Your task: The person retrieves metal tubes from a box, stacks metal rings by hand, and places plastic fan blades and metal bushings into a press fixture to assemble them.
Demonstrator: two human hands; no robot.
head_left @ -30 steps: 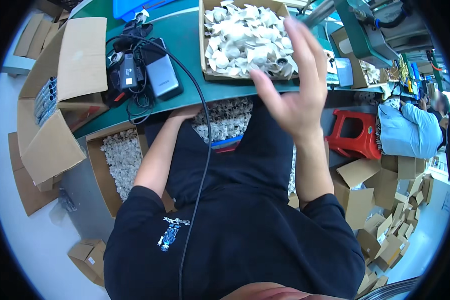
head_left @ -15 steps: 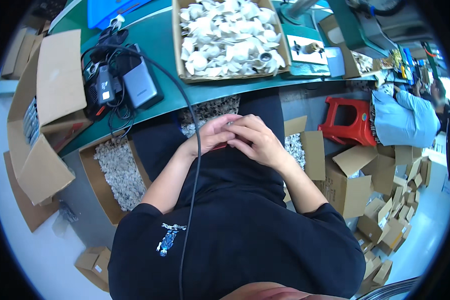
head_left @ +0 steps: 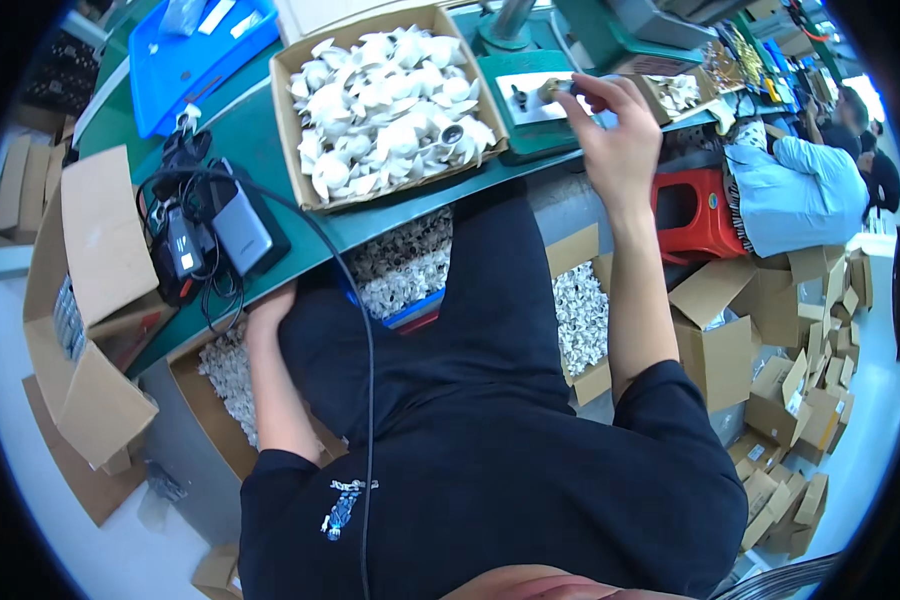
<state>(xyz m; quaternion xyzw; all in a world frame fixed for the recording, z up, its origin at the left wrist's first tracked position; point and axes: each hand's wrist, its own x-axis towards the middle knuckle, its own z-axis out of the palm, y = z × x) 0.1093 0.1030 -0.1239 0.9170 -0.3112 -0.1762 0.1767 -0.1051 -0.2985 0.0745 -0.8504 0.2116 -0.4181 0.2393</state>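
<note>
My right hand point(head_left: 622, 135) reaches over the table's front edge to a small brass-coloured fitting point(head_left: 548, 92) on a white plate point(head_left: 526, 108) of a green bench machine. Its thumb and fingers close together at the fitting, and whatever they pinch is too small to make out. My left hand point(head_left: 273, 308) is low at the left, its fingers hidden under the table edge. Below it stands a carton of small pale parts point(head_left: 228, 375). Between the hands, on the table, a cardboard tray point(head_left: 304, 190) holds many white bladed plastic pieces point(head_left: 385, 110).
Left on the green table point(head_left: 360, 228) lie a grey power bank point(head_left: 245, 225), tangled cables and a blue tray point(head_left: 150, 85). A black cable point(head_left: 372, 400) runs down across my body. More parts fill a carton point(head_left: 580, 310) by my right leg. Beyond are a red stool point(head_left: 685, 210) and a seated person point(head_left: 795, 195).
My hands were together over my lap and have parted. The right has gone up to the brass fitting, the left down beneath the table edge. The view has shifted as well.
</note>
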